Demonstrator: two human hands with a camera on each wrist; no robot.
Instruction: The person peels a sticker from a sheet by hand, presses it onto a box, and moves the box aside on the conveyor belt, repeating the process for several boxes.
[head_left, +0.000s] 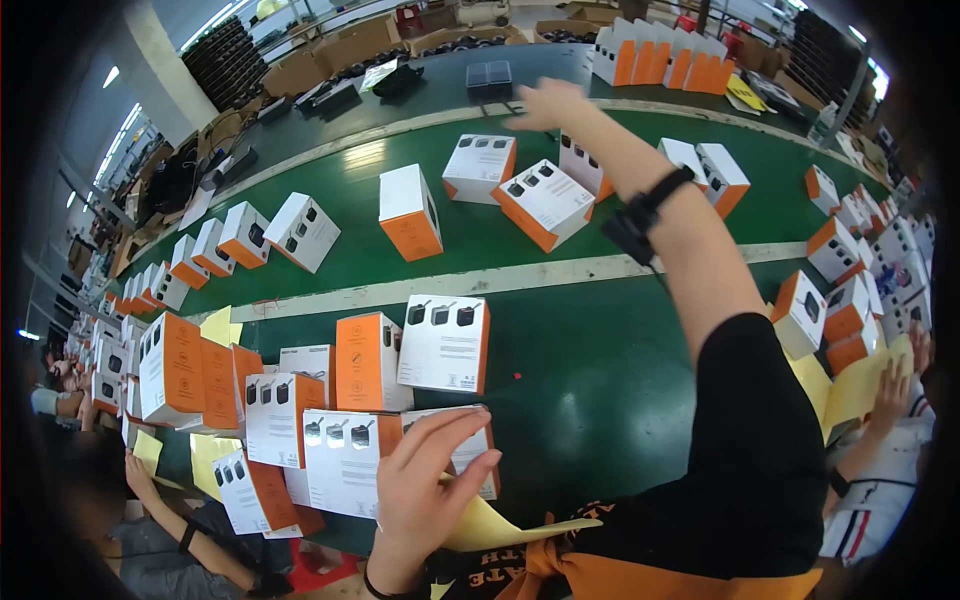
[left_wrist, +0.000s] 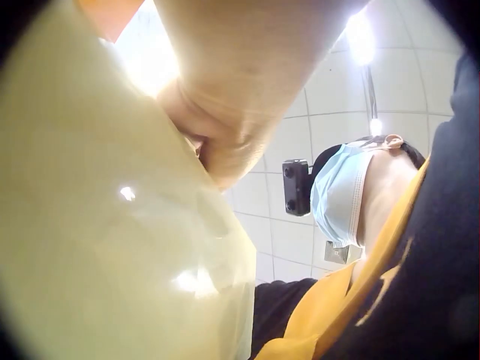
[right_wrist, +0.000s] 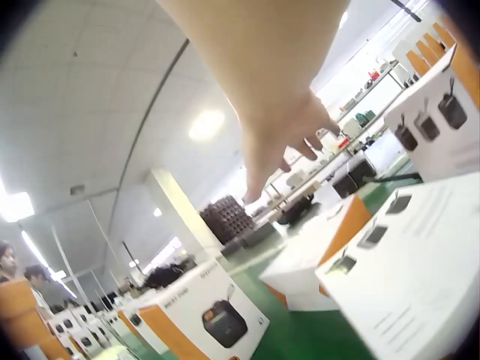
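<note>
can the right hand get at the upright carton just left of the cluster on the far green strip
Likely yes: the right hand is open and looks empty, and bare green strip surrounds the upright carton. The cluster's nearest carton lies partly between, but the hand could probably pass over it.

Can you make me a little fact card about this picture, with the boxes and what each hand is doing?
Boxes: many boxes, white and orange, with pictures of dark gadgets
Tabletop: green surface
Left hand: the left hand holds a yellow sheet
Right hand: the right hand is stretched far out, with nothing seen in it
On right wrist: dark strap
</note>
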